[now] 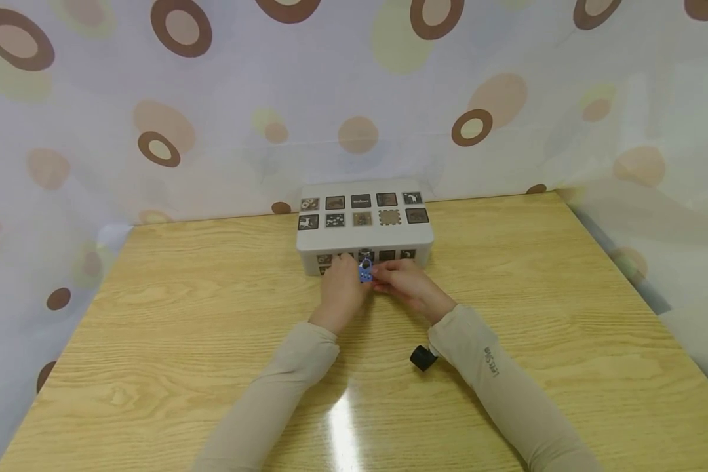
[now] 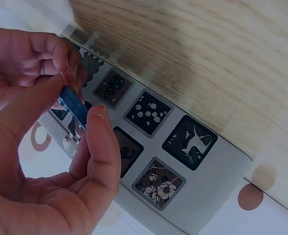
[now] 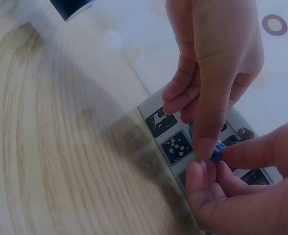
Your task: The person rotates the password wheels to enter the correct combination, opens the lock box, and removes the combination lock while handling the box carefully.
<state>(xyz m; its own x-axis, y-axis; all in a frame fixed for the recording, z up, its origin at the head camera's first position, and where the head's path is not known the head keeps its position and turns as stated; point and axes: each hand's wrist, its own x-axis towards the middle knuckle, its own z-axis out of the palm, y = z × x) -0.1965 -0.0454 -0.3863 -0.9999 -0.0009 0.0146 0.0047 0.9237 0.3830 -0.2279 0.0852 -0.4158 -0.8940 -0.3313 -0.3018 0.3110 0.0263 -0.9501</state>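
A small blue padlock with number dials along one face is at the front of a white rectangular box decorated with dark picture squares. My left hand pinches the padlock between thumb and fingers, seen closely in the left wrist view. From the right side, my right hand holds the padlock's edge with its thumb and fingertips, close against the left thumb. A metal clasp shows on the box front beside the padlock. Whether the shackle passes through the clasp is hard to tell.
The box stands on a wood-grain table, near its back edge. Behind it and along the sides hangs a white sheet with brown and pale circles. A black round piece sticks out at the right wrist.
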